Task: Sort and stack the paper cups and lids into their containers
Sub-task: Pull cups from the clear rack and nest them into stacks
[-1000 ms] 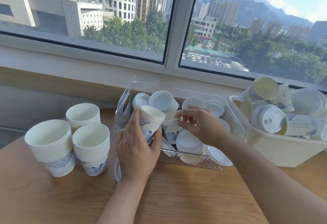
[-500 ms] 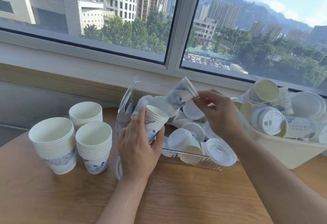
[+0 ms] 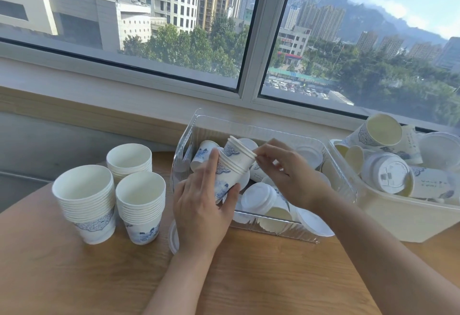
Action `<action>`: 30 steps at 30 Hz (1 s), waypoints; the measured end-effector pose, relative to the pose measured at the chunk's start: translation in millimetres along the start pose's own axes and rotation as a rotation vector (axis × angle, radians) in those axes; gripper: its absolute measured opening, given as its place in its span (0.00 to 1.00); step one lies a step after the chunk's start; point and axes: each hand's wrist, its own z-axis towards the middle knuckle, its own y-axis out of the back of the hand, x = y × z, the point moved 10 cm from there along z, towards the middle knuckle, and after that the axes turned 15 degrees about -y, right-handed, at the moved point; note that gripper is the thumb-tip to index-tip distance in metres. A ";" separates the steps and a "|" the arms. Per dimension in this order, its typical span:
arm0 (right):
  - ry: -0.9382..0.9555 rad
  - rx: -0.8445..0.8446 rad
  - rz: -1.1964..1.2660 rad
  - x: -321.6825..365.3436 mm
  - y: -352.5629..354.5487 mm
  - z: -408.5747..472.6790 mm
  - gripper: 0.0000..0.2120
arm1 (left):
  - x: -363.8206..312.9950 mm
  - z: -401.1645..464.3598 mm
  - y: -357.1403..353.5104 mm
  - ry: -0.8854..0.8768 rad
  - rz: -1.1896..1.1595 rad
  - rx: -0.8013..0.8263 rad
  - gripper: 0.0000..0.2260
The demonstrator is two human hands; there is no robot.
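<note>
Three stacks of cups [image 3: 104,190] stood sorted on the table [image 3: 74,277]. The left hand [image 3: 201,212] grasped a small nested stack [image 3: 230,167] over the clear bin [image 3: 343,185]; the right hand [image 3: 291,180] pinched its top rim. Many loose cups and lids remained in both bins. The white bin [image 3: 408,215] was cut off at the frame edge.

three cup stacks [image 3: 112,190] at 9 o'clock on the counter [image 3: 249,277], clear bin [image 3: 331,190] of lids dead centre, tub [image 3: 408,217] of cups at 3 o'clock, window [image 3: 249,40] behind at 12
</note>
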 end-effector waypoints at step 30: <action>-0.065 0.192 -0.126 0.9 -53.7 100.0 0.19 | 0.7 0.0 2.9 0.036 0.001 0.005 0.34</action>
